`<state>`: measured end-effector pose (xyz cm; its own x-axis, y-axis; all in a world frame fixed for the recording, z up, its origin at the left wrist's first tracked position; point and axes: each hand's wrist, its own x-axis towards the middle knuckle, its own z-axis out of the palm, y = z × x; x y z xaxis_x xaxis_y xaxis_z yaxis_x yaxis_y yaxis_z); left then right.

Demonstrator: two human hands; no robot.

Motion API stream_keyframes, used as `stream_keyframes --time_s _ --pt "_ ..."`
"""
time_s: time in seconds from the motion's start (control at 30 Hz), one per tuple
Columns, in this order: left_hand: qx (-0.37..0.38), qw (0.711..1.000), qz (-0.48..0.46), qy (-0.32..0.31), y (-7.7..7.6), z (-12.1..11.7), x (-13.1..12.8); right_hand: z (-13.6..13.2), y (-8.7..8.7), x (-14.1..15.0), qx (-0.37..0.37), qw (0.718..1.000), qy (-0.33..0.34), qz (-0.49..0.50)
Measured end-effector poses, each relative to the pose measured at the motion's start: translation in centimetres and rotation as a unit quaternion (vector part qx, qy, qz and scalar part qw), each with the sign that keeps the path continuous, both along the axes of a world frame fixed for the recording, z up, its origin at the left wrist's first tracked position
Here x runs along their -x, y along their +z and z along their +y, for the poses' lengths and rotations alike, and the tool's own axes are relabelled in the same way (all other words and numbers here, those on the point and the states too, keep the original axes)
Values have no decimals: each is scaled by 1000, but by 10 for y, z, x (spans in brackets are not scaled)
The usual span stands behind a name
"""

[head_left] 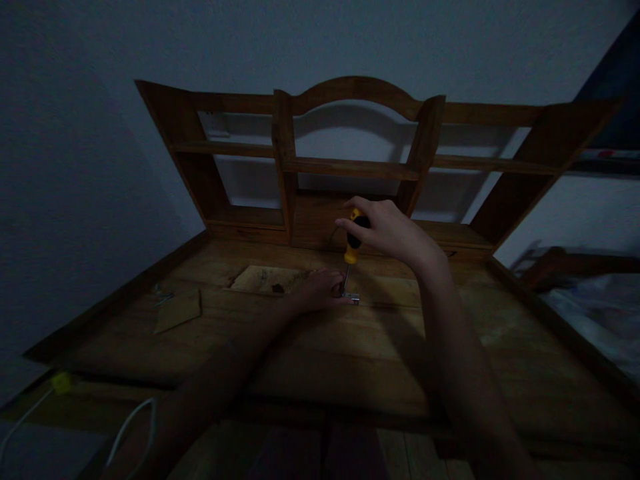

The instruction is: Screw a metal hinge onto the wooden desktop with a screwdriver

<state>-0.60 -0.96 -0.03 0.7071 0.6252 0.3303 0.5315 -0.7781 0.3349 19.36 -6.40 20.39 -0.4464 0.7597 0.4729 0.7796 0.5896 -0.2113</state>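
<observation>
Screwdriver (353, 250), yellow and black, stands near the middle of the worktop (320, 363) in the head view, set back towards the far edge. It leans slightly, handle up and to the right, shaft down. The right hand (393, 230) grips the handle from the right, thumb and fingers curled around it. The left hand (320, 291) lies low over the worktop, pinching a small metal piece (354, 299) between thumb and fingers. The shaft's lower end meets this piece; whether the tip sits in a screw cannot be told.

Left of the left hand, nearer the far edge, is a pale patch (250, 280) with a ragged left end and a dark spot (277, 288). Towards the left edge lies a tan card (180, 313), with small metal bits (164, 298) just beside its far side. Close to the near left corner is a yellow thing (62, 382) with a white cord (23, 421). Along the far edge rises a wooden shelf (350, 168). Beyond the right edge is a whitish heap (590, 317), too dim to make out.
</observation>
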Motion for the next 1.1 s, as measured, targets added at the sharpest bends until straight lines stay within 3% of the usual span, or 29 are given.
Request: stream_keyframes --time_s 0.3,0.5,0.73,0.93,1.1 --pt "-3 1000 3 8 0 -2 0 -1 0 -4 10 999 41 -5" --pt "-3 1000 14 9 -1 0 1 0 -2 -2 -10 1000 8 -10" --pt "1 1000 -2 7 -1 0 1 -3 1 1 0 999 38 2" --pt "-2 1000 0 11 -3 1 0 1 -2 1 -18 1000 1 -18" --pt "3 1000 10 9 1 0 0 1 -1 -1 9 1000 25 -5"
